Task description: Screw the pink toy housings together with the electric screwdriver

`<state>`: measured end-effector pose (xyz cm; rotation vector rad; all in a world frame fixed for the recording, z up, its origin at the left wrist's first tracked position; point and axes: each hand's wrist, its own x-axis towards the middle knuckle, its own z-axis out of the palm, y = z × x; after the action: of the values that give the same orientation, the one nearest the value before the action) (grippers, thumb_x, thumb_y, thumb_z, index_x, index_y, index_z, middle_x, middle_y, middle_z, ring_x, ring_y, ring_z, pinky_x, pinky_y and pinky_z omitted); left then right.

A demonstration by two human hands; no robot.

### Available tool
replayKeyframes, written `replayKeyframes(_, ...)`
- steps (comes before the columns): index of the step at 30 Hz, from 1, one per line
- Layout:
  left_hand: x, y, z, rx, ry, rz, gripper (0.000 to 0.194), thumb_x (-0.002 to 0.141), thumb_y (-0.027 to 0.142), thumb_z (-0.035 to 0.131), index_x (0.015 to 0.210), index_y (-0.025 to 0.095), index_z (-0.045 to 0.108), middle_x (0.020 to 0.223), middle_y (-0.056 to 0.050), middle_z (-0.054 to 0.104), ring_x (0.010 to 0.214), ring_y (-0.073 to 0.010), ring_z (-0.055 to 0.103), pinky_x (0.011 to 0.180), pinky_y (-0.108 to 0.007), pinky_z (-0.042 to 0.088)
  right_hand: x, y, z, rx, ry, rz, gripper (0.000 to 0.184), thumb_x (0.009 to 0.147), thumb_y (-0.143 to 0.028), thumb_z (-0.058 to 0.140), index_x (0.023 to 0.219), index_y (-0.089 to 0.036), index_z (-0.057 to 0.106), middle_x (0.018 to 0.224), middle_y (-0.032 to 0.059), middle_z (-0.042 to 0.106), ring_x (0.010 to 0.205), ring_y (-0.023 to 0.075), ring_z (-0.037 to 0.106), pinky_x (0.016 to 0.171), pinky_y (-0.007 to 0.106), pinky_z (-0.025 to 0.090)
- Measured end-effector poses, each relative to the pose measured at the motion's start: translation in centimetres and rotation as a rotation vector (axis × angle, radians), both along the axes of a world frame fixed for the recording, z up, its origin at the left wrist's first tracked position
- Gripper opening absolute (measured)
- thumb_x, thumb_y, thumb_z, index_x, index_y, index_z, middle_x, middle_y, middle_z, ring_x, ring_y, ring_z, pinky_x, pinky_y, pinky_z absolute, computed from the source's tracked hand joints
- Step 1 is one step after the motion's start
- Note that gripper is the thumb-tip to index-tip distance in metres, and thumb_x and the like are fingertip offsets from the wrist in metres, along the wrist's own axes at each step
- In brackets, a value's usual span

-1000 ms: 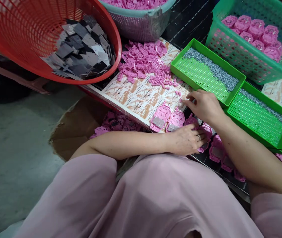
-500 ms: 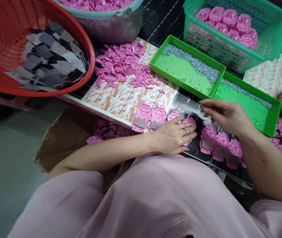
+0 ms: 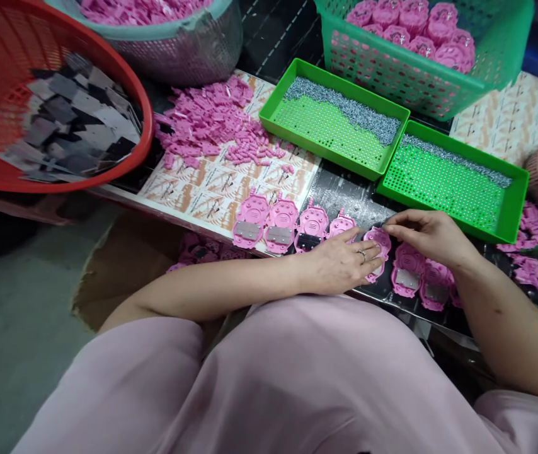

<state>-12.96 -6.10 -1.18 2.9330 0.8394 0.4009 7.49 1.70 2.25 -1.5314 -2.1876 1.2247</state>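
Note:
A row of pink plastic toy casings [image 3: 282, 217], most with a grey or black plate at the lower end, runs along the front table edge. My left hand [image 3: 339, 261] lies flat with fingers spread, its fingertips resting on one pink casing [image 3: 377, 239] and its palm partly covering a neighbouring one [image 3: 343, 224]. At that casing's upper end is my right hand [image 3: 432, 236], thumb and forefinger pinched together. Whatever sits in the pinch is too small to make out. Further right, more casings [image 3: 408, 268] run partly under my right forearm.
Two green trays [image 3: 320, 142] [image 3: 448, 189] with small metal screws stand behind the row. A pile of small pink parts [image 3: 207, 120] lies left. Around them are a red basket [image 3: 148, 120] of flat plates, a pale tub [image 3: 179, 53] and a green basket [image 3: 401, 79] of pink pieces.
My left hand has shifted right along the row, onto the following casing. My right hand has come down from above the black surface to that casing's upper end. The camera view has shifted slightly.

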Motion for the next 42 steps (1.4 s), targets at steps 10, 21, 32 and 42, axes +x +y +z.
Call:
replayKeyframes(10, -1.2, 0.1, 0.0, 0.01, 0.01, -0.029, 0.038, 0.097, 0.033, 0.049, 0.129, 0.014, 0.057, 0.133, -0.011, 0.058, 0.125, -0.0205, 0.054, 0.108, -0.043, 0.036, -2.2, 2.2, -0.4, 0.096, -0.167, 0.269, 0.023, 0.08, -0.044, 0.06, 0.081, -0.023, 0.071, 0.089, 0.0031, 0.074, 0.075, 0.0169, 0.065, 0.071, 0.033, 0.048)
replayKeyframes(21, -1.2, 0.0, 0.4, 0.059, -0.053, -0.029, 0.035, 0.095, 0.034, 0.05, 0.125, 0.02, 0.061, 0.13, -0.009, 0.062, 0.121, -0.0194, 0.057, 0.104, -0.04, 0.041, -1.4, 3.2, -0.2, 0.134, -0.228, 0.223, 0.059, 0.063, -0.079, 0.06, 0.084, -0.023, 0.067, 0.072, 0.0046, 0.071, 0.057, 0.0198, 0.063, 0.052, 0.034, 0.048)
replayKeyframes(32, -13.8, 7.4, 3.4, -0.046, 0.205, 0.754, 0.024, 0.091, 0.016, 0.048, 0.101, 0.018, 0.07, 0.098, -0.007, 0.067, 0.095, -0.0204, 0.062, 0.069, -0.028, 0.042, -16.6, 4.6, 0.1, 0.586, -0.384, 0.461, 0.035, 0.089, -0.027, 0.048, 0.116, -0.015, 0.066, 0.105, 0.0147, 0.066, 0.091, 0.0269, 0.065, 0.081, 0.04, 0.05)
replayKeyframes(42, -14.2, 7.7, 2.2, -0.115, 0.185, 0.774, 0.02, 0.089, 0.019, 0.051, 0.097, 0.014, 0.069, 0.094, -0.007, 0.07, 0.091, -0.0202, 0.064, 0.075, -0.029, 0.045, -15.5, 4.2, 1.8, 0.502, -0.355, 0.421, 0.026, 0.08, -0.014, 0.051, 0.101, -0.015, 0.066, 0.085, 0.0074, 0.069, 0.078, 0.0196, 0.064, 0.072, 0.032, 0.047)
